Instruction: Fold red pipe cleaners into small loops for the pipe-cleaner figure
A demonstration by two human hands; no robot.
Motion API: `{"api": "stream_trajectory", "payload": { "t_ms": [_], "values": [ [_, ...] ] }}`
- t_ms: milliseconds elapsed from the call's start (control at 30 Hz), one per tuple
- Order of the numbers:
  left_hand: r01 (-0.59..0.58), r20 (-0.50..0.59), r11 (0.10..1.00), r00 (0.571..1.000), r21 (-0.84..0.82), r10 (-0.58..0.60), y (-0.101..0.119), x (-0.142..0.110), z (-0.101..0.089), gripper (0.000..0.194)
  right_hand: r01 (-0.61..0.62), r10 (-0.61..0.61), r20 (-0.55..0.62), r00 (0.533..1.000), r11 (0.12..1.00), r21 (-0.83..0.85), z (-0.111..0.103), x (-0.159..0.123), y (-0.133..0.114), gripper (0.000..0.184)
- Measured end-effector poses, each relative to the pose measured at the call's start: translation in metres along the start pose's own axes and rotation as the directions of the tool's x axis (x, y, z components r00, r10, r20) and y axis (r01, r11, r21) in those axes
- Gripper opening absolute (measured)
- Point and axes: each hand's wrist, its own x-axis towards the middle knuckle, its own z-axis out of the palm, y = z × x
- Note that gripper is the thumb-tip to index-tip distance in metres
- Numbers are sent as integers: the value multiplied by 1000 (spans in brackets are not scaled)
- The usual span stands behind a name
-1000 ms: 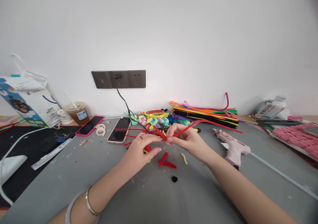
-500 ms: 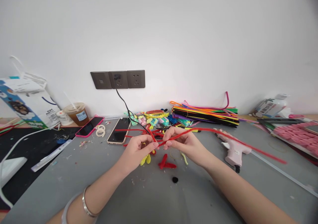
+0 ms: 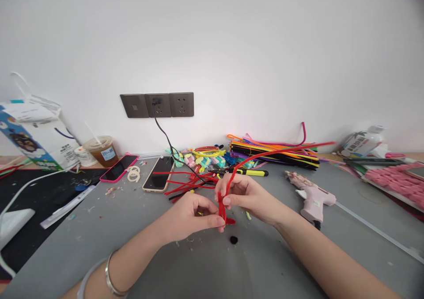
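A: Count around the wall socket panel?
B: Two phones below it: pink-cased, gold-cased. One iced drink cup to its left. One glue gun lower right. Two hands (left, right). Pipe cleaners: too many to count.

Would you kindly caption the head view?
Both hands, left hand and right hand, pinch a red pipe cleaner over a grey table.

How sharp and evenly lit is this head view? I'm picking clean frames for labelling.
Head view: soft, even light with faint shadows under the left hand and right hand; no strong glare, though the wall brightens above the pipe cleaner stack. Wide-angle bending curves the grey table edges, and corners darken. The long end of the red pipe cleaner looks slightly motion-blurred.
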Motion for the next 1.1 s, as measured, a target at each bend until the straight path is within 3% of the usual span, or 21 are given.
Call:
{"api": "stream_trajectory", "payload": {
  "t_ms": [100,200,367,500,600,800,1100],
  "values": [
    [10,96,999,995,-46,-5,0,-1,0,24,-19,17,80,997,1000,23,0,-2,-1,16],
    [45,76,994,996,-96,-38,0,0,2,26,9,-9,45,999,1000,-3,0,-2,-2,17],
    [-32,-173,997,985,-67,20,-1,3,5,26,136,-141,-166,976,990,-42,-1,2,0,19],
    [-102,-367,995,926,-21,88,-5,5,5,21,211,-248,-258,934,964,-165,-1,3,2,18],
    [-127,-444,990,892,-67,84,-7,6,3,24,266,-322,-278,905,938,-222,0,3,2,19],
    [-140,-485,977,873,-160,46,0,6,4,15,338,-402,-248,881,903,-264,3,4,-1,18],
    [-119,-480,993,871,-8,100,0,3,3,14,287,-341,-252,906,931,-226,2,4,0,17]
  ]
}}
